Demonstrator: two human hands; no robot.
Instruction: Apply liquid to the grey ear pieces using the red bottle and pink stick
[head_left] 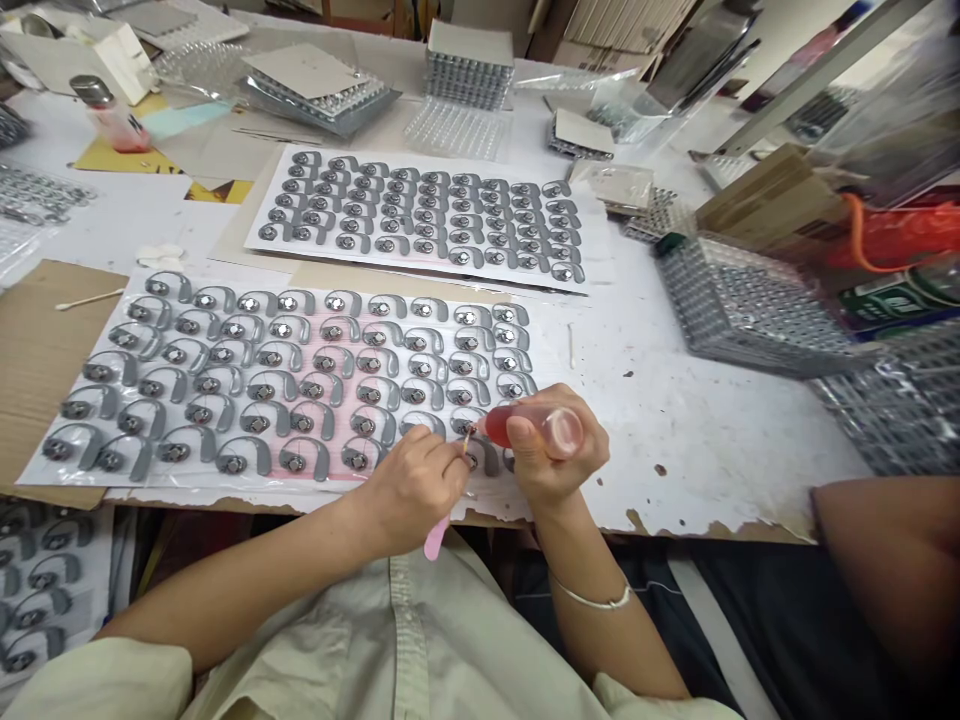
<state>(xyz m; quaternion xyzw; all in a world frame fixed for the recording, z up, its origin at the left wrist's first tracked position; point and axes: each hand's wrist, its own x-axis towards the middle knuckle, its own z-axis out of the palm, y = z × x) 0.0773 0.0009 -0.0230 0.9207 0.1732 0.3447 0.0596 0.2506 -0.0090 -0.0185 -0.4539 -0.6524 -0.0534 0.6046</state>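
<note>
Left hand [412, 485] pinches pink brush [437, 538], tip at grey ear hook [471, 460], near right corner of near sheet [202, 478]. Right hand [559, 455] grips red bottle [532, 428]. Finished hooks indistinguishable; far sheet [594, 250] probably waiting.

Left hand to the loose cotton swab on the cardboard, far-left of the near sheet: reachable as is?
Probably, path-wise: only the low sheet of grey parts lies between left hand and cotton swab. But the hand is shut on a pink-handled stick, so grasping looks unlikely.
</note>
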